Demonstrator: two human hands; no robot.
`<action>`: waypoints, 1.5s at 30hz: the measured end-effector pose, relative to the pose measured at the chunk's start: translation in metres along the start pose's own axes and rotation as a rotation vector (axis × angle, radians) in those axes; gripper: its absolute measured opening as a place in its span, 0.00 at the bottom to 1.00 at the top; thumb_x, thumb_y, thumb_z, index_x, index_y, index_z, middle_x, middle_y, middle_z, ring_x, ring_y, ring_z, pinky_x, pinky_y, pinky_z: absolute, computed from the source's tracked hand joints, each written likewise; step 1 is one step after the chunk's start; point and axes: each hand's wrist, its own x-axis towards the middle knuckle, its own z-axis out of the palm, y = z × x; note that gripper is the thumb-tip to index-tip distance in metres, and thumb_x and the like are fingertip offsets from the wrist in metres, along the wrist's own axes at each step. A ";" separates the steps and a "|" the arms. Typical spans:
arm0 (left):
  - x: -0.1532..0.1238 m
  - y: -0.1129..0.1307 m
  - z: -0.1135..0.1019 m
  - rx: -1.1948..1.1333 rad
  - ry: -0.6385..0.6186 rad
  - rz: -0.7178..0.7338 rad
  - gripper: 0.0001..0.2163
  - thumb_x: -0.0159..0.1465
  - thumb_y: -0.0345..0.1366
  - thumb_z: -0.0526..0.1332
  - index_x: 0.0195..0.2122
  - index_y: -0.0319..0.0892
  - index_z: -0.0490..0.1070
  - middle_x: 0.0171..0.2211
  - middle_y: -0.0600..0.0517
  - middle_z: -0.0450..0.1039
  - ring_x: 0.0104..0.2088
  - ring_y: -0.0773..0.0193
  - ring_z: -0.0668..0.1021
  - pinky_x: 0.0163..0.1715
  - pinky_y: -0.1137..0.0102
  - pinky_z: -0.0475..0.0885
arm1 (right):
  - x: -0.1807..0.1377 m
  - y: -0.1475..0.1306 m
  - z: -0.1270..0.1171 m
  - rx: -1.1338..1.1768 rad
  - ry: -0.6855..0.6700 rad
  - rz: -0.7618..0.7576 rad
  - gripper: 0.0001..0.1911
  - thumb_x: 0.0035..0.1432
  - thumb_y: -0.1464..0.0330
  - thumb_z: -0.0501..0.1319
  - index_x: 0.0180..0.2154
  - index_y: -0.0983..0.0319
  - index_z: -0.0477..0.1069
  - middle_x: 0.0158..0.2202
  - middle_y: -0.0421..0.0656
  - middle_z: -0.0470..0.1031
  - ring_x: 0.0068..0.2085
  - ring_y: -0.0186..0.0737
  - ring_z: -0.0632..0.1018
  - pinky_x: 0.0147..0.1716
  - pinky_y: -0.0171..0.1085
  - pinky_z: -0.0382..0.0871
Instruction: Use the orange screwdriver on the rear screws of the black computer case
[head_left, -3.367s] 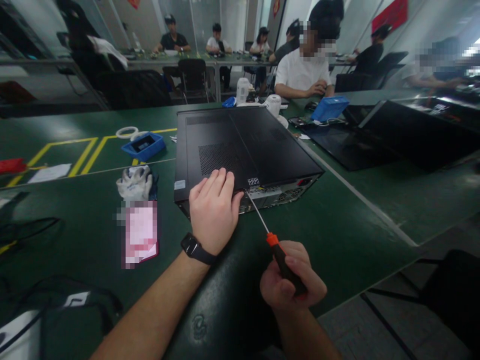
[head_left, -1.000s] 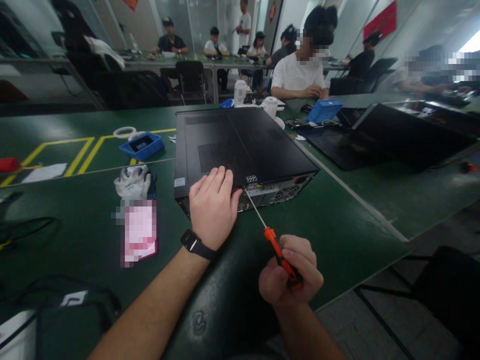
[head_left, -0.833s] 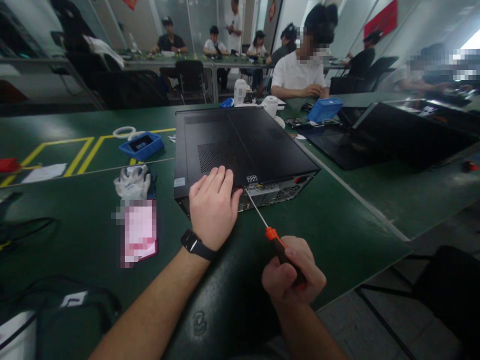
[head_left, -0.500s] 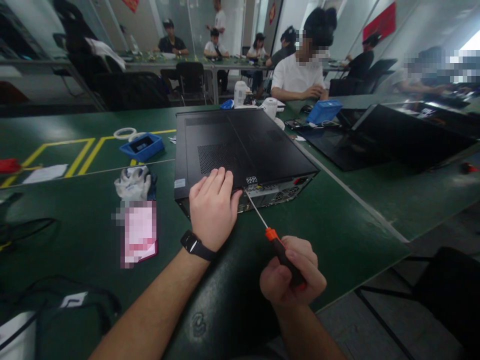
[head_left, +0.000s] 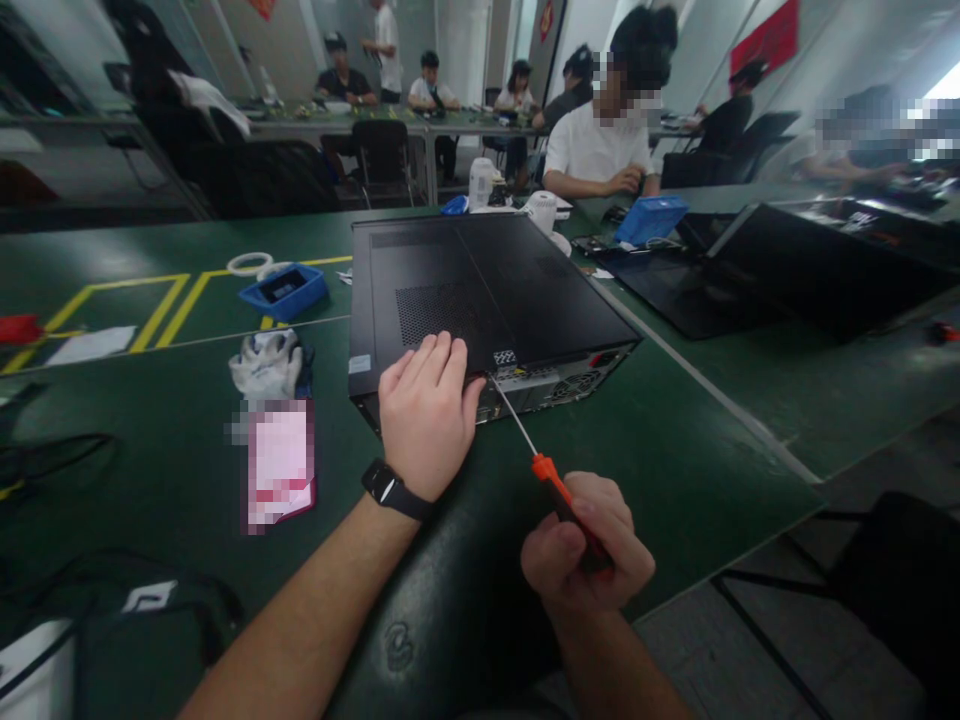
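Note:
A black computer case (head_left: 465, 270) lies flat on the green table, its rear panel with ports and a fan grille turned toward me. My left hand (head_left: 429, 410) rests flat on the case's near edge, fingers stretched over the top panel and thumb at the rear edge. In my right hand (head_left: 592, 545) is a screwdriver (head_left: 545, 470) with an orange and dark handle, the fingers wrapped round it. Its thin shaft points up and left, the tip at the rear panel's upper edge beside my left thumb. What the tip touches is too small to make out.
Left of the case lie grey gloves (head_left: 268, 365), a blurred pink item (head_left: 281, 455) and a blue tray (head_left: 285, 295). Black cables (head_left: 112, 590) are at the lower left. Dark panels (head_left: 810, 270) and a blue bin (head_left: 651, 220) stand right. A co-worker (head_left: 604, 140) sits across the table.
The screwdriver handle has turned slightly in my right hand, while its tip stays at the same spot. My left hand has not moved. A standing person in the background has shifted left.

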 end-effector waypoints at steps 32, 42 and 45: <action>0.000 -0.001 0.001 -0.017 0.006 -0.006 0.20 0.73 0.37 0.57 0.64 0.40 0.71 0.65 0.39 0.73 0.66 0.46 0.74 0.64 0.48 0.66 | -0.001 0.000 0.000 0.067 0.007 0.061 0.14 0.67 0.66 0.58 0.52 0.63 0.69 0.35 0.42 0.71 0.29 0.37 0.74 0.26 0.41 0.72; 0.000 -0.001 0.001 -0.038 -0.010 -0.016 0.21 0.73 0.38 0.57 0.64 0.38 0.71 0.66 0.38 0.72 0.67 0.46 0.73 0.65 0.48 0.65 | 0.005 -0.006 0.000 0.061 -0.035 0.070 0.15 0.63 0.70 0.58 0.52 0.61 0.69 0.37 0.43 0.70 0.33 0.40 0.75 0.29 0.43 0.73; 0.000 -0.001 0.000 -0.029 -0.006 -0.008 0.20 0.73 0.38 0.57 0.64 0.39 0.71 0.65 0.39 0.73 0.67 0.46 0.73 0.64 0.48 0.65 | 0.003 -0.005 0.000 0.049 -0.035 0.074 0.15 0.63 0.70 0.58 0.52 0.61 0.68 0.37 0.42 0.70 0.33 0.39 0.75 0.30 0.43 0.73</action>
